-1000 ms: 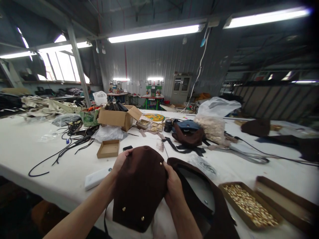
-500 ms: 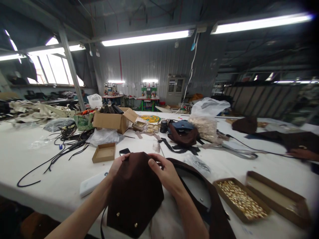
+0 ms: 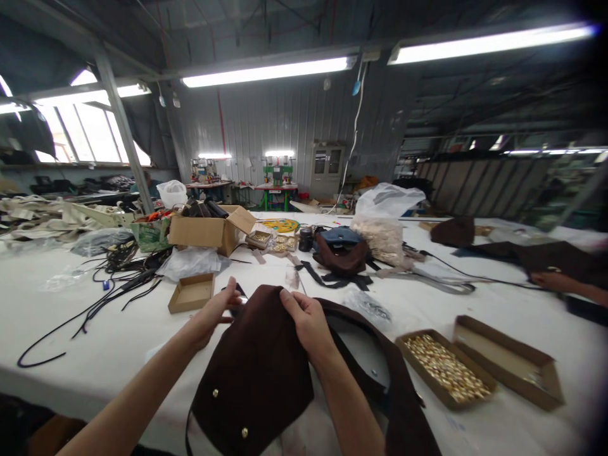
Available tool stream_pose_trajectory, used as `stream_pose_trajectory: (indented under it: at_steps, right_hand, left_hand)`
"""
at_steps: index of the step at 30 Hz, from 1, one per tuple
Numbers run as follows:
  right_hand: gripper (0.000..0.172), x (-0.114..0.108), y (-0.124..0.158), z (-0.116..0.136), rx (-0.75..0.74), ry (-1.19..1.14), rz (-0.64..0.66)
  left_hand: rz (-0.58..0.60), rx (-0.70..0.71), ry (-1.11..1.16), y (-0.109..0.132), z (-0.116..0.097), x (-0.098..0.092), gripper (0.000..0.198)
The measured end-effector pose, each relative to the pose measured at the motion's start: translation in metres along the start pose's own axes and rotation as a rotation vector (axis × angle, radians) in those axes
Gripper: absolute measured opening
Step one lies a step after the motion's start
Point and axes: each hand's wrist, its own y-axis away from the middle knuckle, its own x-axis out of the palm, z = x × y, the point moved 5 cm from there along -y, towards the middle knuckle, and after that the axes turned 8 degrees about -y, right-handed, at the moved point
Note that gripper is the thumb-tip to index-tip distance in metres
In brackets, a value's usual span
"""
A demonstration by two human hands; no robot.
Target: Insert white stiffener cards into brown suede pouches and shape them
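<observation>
A dark brown fabric bag (image 3: pixel 256 373) with two gold studs near its lower edge stands tilted in front of me. My right hand (image 3: pixel 308 320) grips its top edge, thumb on the near side. My left hand (image 3: pixel 216 316) is off the bag to the left, its fingers apart and nothing in it. Behind those fingers lies a dark phone (image 3: pixel 236 296), partly covered. The bag's wide brown strap (image 3: pixel 403 386) loops over the table on the right.
An open box of gold studs (image 3: pixel 446 367) and a shallow cardboard tray (image 3: pixel 508 364) lie to the right. A small cardboard tray (image 3: pixel 190 293), black cords (image 3: pixel 102 297) and a larger carton (image 3: pixel 197 231) are to the left. At far right, another person's hand (image 3: pixel 551 280) touches brown fabric.
My left hand has let go of the bag's top edge and moved left, its fingers opening. My right hand stays on the bag. The view has shifted slightly.
</observation>
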Motion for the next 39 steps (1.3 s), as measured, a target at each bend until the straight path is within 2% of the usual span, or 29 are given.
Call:
stream_pose_trajectory:
  at_steps: [2,3,6,7,9,11,14,20,23,28,32,35,39]
  right_hand:
    - [0.070,-0.006,0.002,0.001,-0.026,-0.010,-0.079]
    - [0.071,-0.007,0.002,0.001,-0.037,-0.016,-0.105]
    - [0.074,-0.003,0.005,0.000,-0.058,-0.036,-0.139]
    - [0.074,-0.001,0.006,-0.001,-0.057,-0.046,-0.143]
    - [0.075,0.001,0.009,-0.005,-0.043,-0.071,-0.162]
    - [0.077,-0.001,0.011,-0.010,-0.011,-0.094,-0.179]
    - [0.078,-0.006,0.014,-0.013,0.040,-0.085,-0.136]
    - [0.055,-0.010,0.014,0.011,-0.089,0.088,-0.058]
    - [0.060,-0.009,0.012,0.015,-0.069,0.119,-0.048]
    - [0.071,-0.016,0.011,-0.003,-0.038,-0.055,-0.122]
    - [0.075,-0.026,0.009,-0.027,0.011,-0.199,-0.232]
    - [0.075,-0.033,0.007,-0.036,0.035,-0.305,-0.274]
    - [0.068,-0.039,0.007,-0.032,0.079,-0.448,-0.252]
  left_hand:
    - [-0.084,0.125,-0.152,0.019,-0.019,-0.002,0.040]
    - [-0.068,0.190,-0.268,0.029,-0.028,0.004,0.039]
    - [0.192,0.304,-0.781,0.057,-0.040,0.043,0.039]
    - [0.235,0.319,-0.893,0.063,-0.041,0.055,0.037]
    - [0.198,0.361,-1.003,0.065,-0.043,0.070,0.034]
    - [0.154,0.385,-1.028,0.059,-0.042,0.077,0.039]
    - [0.173,0.372,-1.007,0.048,-0.036,0.078,0.049]
    - [0.128,0.361,-1.043,0.033,-0.033,0.078,0.054]
    - [0.148,0.375,-1.087,0.031,-0.036,0.084,0.054]
    - [0.184,0.341,-1.085,0.021,-0.039,0.090,0.057]
    - [0.277,0.285,-1.030,0.007,-0.030,0.103,0.056]
    - [0.294,0.343,-1.055,0.000,-0.026,0.121,0.056]
    - [0.263,0.446,-1.094,-0.002,-0.025,0.146,0.061]
